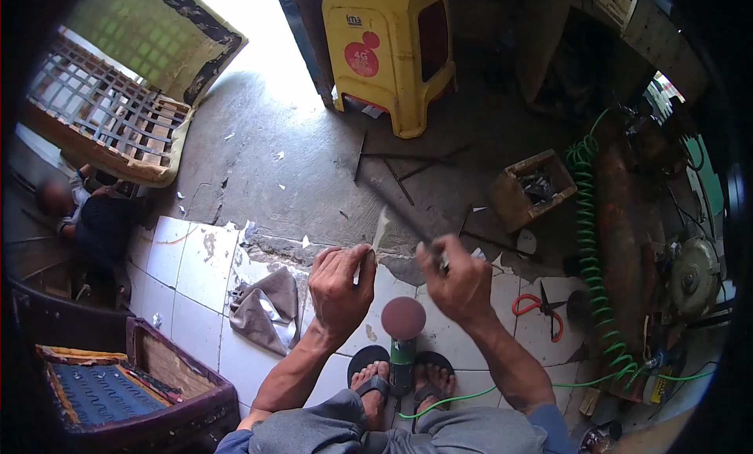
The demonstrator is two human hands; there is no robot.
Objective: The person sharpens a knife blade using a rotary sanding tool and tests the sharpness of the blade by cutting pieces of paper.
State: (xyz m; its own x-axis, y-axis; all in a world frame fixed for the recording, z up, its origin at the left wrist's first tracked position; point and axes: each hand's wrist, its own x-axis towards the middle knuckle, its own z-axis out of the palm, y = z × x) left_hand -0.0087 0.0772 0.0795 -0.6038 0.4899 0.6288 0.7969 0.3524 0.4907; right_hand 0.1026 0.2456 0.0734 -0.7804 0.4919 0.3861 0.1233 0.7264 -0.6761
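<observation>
Disc, reddish, lies near six o'clock. At seven, your left hand has fingertips together, around what I cannot tell; at four, your right hand grips a dark bar towards eleven. Work seems unfinished; what remains is unclear.

Grey concrete floor, broken white tiles nearer in. Yellow plastic stool beside a bright opening at top, webbed seat frame upper left, purple furniture frame lower left. Daylight glares on the concrete.
</observation>
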